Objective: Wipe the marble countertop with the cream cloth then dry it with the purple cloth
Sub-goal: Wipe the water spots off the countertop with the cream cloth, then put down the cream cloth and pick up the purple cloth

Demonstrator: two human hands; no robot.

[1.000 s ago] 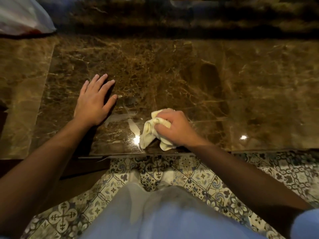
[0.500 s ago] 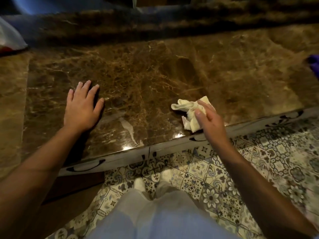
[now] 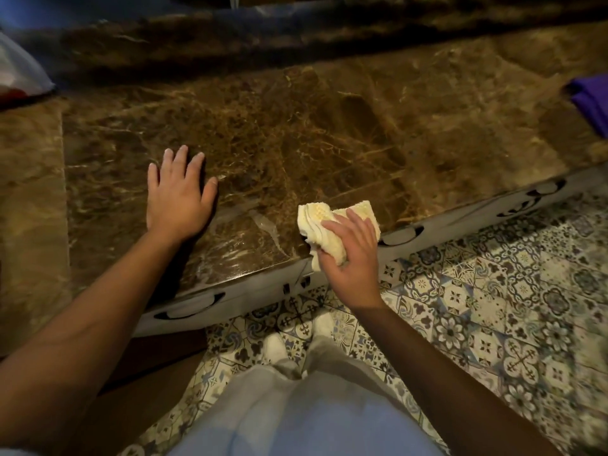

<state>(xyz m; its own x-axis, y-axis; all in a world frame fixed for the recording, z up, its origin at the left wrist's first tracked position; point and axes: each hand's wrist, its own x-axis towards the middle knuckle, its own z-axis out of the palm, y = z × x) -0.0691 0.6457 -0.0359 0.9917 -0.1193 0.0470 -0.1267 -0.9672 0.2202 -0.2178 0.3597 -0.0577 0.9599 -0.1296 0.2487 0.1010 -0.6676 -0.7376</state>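
1. Marble countertop (image 3: 329, 136), brown and veined, is stretching across the scene from left to right, its near edge running at a slant above a patterned tile floor (image 3: 493, 324).
2. At the far left, a pale plastic bag (image 3: 19, 74) is lying on the counter, well apart from the work.
3. Left of centre, the person's left hand (image 3: 179, 199) is resting flat on the marble with fingers spread, gripping nothing and apparently bracing the body.
4. Just right of that hand, wet streaks (image 3: 263, 225) are glinting on the stone near the front edge, suggesting the wiping pass is under way in this patch.
5. Right of centre, the right hand (image 3: 353, 255) is clutching the bunched cream cloth (image 3: 329, 225) at the near edge of the counter; the cloth's far part is lying over the marble while its near end is hanging past the lip.
6. At the far right, the purple cloth (image 3: 592, 100) is sitting on the counter, partly cut off by the frame and well apart from both hands.
7. Judging from the scene, the first stage is only partly finished: the marble farther back and to the right is showing no clear wet sheen, and the drying stage is not yet begun.
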